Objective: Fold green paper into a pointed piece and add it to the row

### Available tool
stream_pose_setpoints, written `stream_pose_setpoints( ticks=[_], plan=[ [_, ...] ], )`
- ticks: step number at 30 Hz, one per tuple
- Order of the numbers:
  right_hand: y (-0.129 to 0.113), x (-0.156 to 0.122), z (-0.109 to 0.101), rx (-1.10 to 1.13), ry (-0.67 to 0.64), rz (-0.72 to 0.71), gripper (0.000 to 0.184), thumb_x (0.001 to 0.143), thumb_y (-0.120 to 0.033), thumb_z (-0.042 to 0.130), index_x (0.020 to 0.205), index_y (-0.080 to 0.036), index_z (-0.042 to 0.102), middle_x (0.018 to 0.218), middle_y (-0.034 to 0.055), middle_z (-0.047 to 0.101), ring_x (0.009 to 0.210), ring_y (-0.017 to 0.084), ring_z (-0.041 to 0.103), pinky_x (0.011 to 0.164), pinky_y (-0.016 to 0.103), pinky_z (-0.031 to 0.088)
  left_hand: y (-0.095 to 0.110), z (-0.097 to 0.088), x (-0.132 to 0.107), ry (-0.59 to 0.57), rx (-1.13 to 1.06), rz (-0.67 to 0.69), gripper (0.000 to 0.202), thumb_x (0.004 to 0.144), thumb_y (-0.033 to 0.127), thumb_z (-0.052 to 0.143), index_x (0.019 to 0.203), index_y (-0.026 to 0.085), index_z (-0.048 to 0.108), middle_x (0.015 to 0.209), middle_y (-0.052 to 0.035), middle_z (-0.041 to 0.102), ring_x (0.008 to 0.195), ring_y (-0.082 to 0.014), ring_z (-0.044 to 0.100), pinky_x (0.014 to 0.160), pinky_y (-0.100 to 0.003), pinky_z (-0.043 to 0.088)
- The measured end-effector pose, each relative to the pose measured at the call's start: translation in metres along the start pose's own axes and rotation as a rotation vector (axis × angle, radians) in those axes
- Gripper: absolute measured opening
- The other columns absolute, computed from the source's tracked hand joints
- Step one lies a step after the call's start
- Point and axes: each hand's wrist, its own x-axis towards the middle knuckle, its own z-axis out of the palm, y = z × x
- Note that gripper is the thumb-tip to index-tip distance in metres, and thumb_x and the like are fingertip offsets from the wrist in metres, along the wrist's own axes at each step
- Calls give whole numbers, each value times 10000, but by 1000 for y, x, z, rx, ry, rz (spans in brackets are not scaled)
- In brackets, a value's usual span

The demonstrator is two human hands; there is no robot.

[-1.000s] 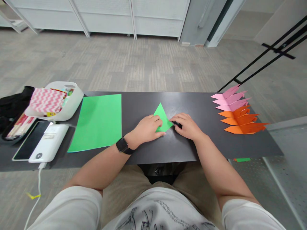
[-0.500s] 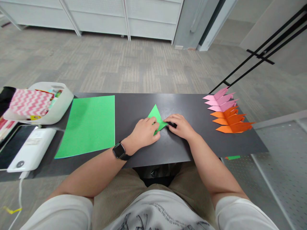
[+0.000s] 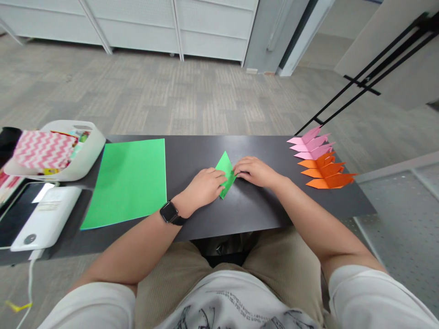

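A small folded piece of green paper (image 3: 225, 161) lies on the dark table in front of me, with its pointed end facing away. My left hand (image 3: 206, 186), with a black watch on the wrist, has its curled fingers on the paper's left side and holds it against the table. At the right edge, the fingertips and thumb of my right hand (image 3: 255, 172) are pinched on the paper. Part of the paper is hidden under the left fingers.
Large green sheets (image 3: 128, 180) lie to the left. Beyond them are a white basket (image 3: 91, 157), a white power bank (image 3: 48, 219) with a cable, and a phone (image 3: 15, 212). Several pink paper figures (image 3: 312, 145) and orange paper figures (image 3: 324, 173) line the right end of the dark table (image 3: 192, 151).
The green paper now looks narrower, its right part folded over, with a lower point showing. My right fingers have moved slightly up along its right edge; the left hand stays on it.
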Motion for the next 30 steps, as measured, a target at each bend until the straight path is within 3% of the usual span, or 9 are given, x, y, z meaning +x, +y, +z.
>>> stream_pose_setpoints(
  ticks=[4, 9, 15, 22, 26, 30],
  plan=[
    [3, 12, -3, 67, -24, 2, 137, 1038, -280, 651, 1061, -278, 787, 1074, 40, 807, 1029, 229, 729, 998, 417, 525, 3, -4, -1, -5, 6, -36, 277, 1063, 314, 613, 1302, 257, 741, 1448, -71, 706, 1246, -295, 636, 1008, -465, 507],
    [-1, 14, 11, 52, 89, 97, 107, 1020, -307, 682, 1014, -268, 781, 997, 40, 791, 957, 232, 716, 947, 409, 525, 6, -10, -1, -12, -20, -52, 300, 1051, 360, 621, 1307, 251, 733, 1509, -69, 682, 1267, -318, 608, 1023, -488, 486],
    [-3, 9, 30, 44, 210, 174, 117, 1019, -318, 680, 990, -276, 786, 1036, 56, 787, 1009, 254, 714, 976, 444, 510, 5, -8, -2, -23, -49, -53, 472, 996, 466, 693, 1413, 245, 685, 1558, -91, 639, 1310, -346, 573, 1072, -526, 455],
    [-6, 1, 29, 79, 189, 131, 144, 1028, -315, 671, 1080, -302, 804, 1121, 56, 768, 1072, 254, 694, 1020, 468, 494, 2, -4, -4, -14, -54, -50, 541, 997, 496, 694, 1464, 231, 631, 1554, -101, 644, 1317, -340, 575, 1062, -503, 444],
    [-3, -3, 22, 126, 156, 85, 115, 1017, -318, 687, 1036, -298, 799, 1170, 61, 744, 1126, 258, 676, 1058, 479, 481, 1, -4, -6, -26, -45, -40, 567, 989, 511, 708, 1467, 218, 621, 1590, -101, 618, 1356, -348, 564, 1097, -505, 436],
    [-1, -1, 25, 97, 175, 133, 97, 1014, -326, 690, 987, -288, 775, 1183, 60, 728, 1155, 268, 651, 1076, 492, 456, 1, -4, -6, -29, -37, -39, 631, 968, 547, 735, 1478, 201, 597, 1587, -132, 604, 1391, -366, 552, 1128, -519, 433]
  ],
)
